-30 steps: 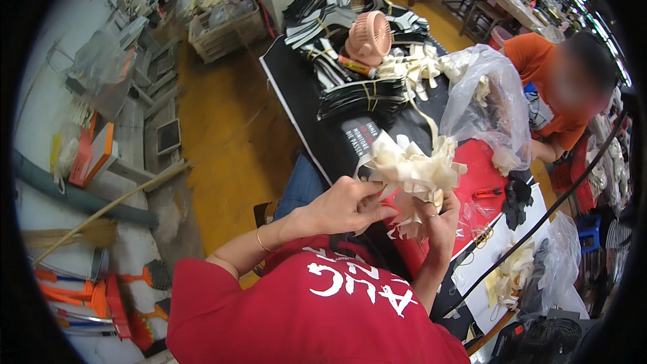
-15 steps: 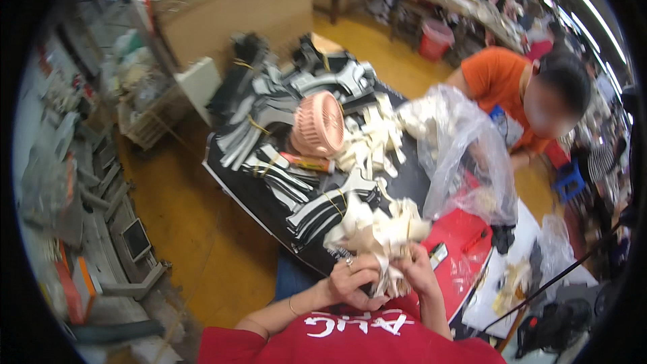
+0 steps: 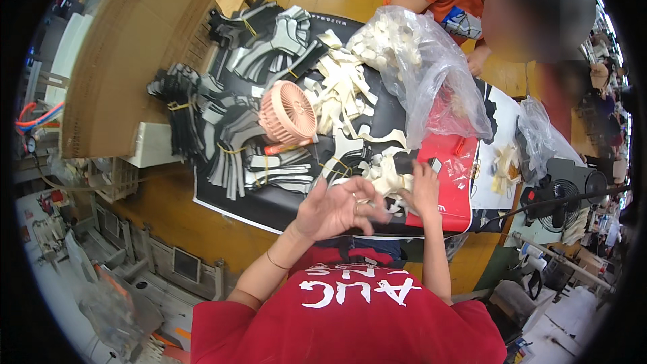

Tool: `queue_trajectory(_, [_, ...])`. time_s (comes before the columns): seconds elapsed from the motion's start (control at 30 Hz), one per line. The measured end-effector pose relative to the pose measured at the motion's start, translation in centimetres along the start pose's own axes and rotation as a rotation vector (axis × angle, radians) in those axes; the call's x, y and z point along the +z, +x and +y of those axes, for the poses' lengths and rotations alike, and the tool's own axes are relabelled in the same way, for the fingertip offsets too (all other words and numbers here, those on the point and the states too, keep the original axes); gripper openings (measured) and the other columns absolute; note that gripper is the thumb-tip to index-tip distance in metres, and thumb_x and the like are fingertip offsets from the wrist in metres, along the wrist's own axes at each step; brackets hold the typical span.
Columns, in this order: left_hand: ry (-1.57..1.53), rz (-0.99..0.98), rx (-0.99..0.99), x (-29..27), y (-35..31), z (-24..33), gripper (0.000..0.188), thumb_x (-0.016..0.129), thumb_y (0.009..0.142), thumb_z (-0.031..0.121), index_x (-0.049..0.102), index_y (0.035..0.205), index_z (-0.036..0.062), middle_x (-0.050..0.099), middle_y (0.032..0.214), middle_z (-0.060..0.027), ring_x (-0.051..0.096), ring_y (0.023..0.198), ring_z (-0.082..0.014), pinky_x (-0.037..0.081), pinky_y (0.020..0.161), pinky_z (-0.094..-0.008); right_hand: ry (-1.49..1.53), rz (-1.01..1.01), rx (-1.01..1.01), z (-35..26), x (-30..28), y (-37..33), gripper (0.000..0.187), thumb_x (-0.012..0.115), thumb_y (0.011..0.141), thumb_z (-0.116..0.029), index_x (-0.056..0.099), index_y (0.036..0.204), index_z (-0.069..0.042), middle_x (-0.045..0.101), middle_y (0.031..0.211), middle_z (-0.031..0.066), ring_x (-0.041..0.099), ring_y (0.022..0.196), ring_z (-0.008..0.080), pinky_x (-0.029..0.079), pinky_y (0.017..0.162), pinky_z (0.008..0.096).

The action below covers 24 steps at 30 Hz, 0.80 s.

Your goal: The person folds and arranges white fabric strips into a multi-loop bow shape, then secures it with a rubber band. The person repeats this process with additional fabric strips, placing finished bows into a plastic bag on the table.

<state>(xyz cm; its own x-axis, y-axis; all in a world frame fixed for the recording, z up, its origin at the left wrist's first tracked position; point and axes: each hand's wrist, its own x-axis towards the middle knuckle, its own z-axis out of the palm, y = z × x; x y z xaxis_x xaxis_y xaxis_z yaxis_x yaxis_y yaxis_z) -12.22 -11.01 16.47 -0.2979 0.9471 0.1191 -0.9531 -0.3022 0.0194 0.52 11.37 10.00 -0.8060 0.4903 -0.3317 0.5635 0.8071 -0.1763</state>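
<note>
Between your hands, cream cut-outs point(image 3: 385, 176) lie bunched on the worktop point(image 3: 266, 209); likely light, floppy, best gripped mid-bunch. Your left hand point(image 3: 330, 211) spread, empty; right hand point(image 3: 425, 193) at their edge, grip unclear.

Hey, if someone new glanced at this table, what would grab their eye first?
Probably the pink fan, sitting among bundles of black and grey strips left of centre. Next, the clear plastic bag at upper right, beside loose cream pieces. Nearer, the left hand and right hand near a smaller cream pile.
</note>
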Motion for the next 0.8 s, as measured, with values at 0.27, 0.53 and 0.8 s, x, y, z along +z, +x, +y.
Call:
queue_trajectory(0.27, [0.197, 0.127, 0.131, 4.0, 1.1, 5.1, 0.072, 0.045, 0.093, 0.050, 0.022, 0.146, 0.0074, 0.016, 0.151, -0.0255, 0.019, 0.140, -0.0405, 0.023, 0.111, -0.0554, 0.673, 0.046, -0.124, -6.9, -7.3, -1.7, 0.040, 0.068, 0.081, -0.019, 0.061, 0.116, 0.000, 0.060, 0.113, 0.0168, 0.059, 0.102, 0.0294, 0.043, 0.092, 0.0387])
queue_trajectory(0.53, [0.355, 0.151, 0.086, 0.7, 3.4, 3.1, 0.086, 0.045, 0.087, 0.065, 0.023, 0.145, 0.0060, 0.025, 0.147, -0.0277, 0.029, 0.137, -0.0402, 0.028, 0.109, -0.0476, 1.671, -0.218, -0.046, -12.0, -5.2, -2.2, 0.026, 0.067, 0.089, -0.013, 0.060, 0.109, 0.002, 0.063, 0.097, 0.0031, 0.055, 0.086, 0.0049, 0.044, 0.073, 0.0197])
queue_trajectory(0.8, [0.662, 0.247, 0.042, -1.6, 2.5, 2.6, 0.082, 0.056, 0.084, 0.058, 0.031, 0.138, 0.0027, 0.041, 0.138, -0.0256, 0.051, 0.121, -0.0324, 0.038, 0.102, -0.0420, 1.594, -0.186, 0.034, -10.7, 1.6, -4.5, 0.010, 0.065, 0.085, -0.005, 0.063, 0.094, 0.000, 0.063, 0.089, 0.0016, 0.058, 0.081, 0.0080, 0.046, 0.071, 0.0227])
